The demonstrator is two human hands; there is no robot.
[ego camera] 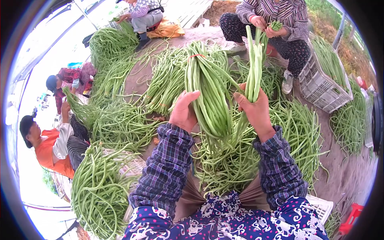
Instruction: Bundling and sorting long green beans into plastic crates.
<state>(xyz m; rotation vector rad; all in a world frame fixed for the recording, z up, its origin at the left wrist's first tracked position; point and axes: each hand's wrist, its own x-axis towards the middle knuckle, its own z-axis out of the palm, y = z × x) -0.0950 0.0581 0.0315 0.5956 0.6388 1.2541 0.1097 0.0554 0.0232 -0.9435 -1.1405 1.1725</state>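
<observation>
My left hand (pixel 186 109) holds a thick bundle of long green beans (pixel 211 102) from its left side, the fingers hidden behind it. A red band (pixel 196 56) goes round the bundle near its top. In my right hand (pixel 253 106) a few loose long beans (pixel 255 66) stand upright, gripped between thumb and fingers at the bundle's right. Below both hands, a heap of loose long beans (pixel 231 168) lies on the ground between my knees.
Beyond the bundle lie more banded beans (pixel 165 84). At the right stands a white plastic crate of beans (pixel 322 87); a heaped pile of beans (pixel 99 192) is at the lower left. Co-workers squat at the upper right (pixel 279 33), top (pixel 144 18) and left (pixel 54 147). A red plastic object (pixel 351 219) is at the lower right.
</observation>
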